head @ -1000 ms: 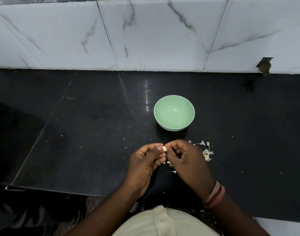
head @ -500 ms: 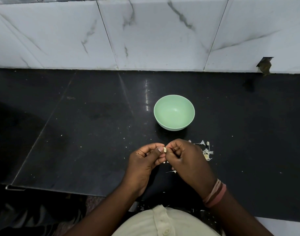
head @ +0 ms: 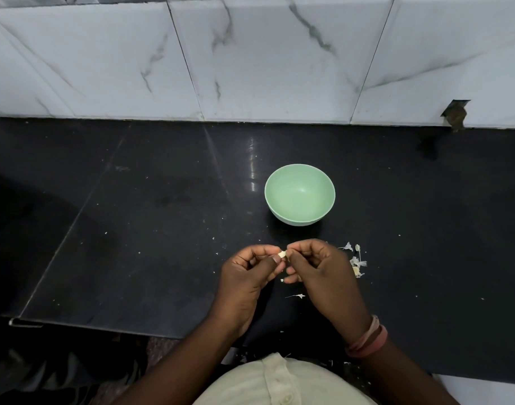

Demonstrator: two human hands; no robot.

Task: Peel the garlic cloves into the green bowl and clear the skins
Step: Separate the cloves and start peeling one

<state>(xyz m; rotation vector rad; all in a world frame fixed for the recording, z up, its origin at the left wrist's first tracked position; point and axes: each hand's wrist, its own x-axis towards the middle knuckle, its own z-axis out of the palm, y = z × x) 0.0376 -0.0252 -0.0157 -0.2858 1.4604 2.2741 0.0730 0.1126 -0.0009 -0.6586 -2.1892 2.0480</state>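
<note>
Hands meet just in front of the green bowl (head: 299, 194): left hand (head: 244, 276) pinches a small garlic clove (head: 282, 254) at the fingertips, right hand (head: 320, 267) pinching its other end. Skins (head: 357, 263) lie on the black counter (head: 163, 229) just right of the right hand, and the bowl looks empty.

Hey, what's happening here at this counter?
A person is peeling a garlic clove, pinching it between the left hand and the right hand just above the black countertop. The green bowl sits just beyond the hands and looks empty, so no peeled clove has gone in yet. A small pile of garlic skins lies on the counter to the right of the hands, with a few more scraps beneath them, still to be cleared.
</note>
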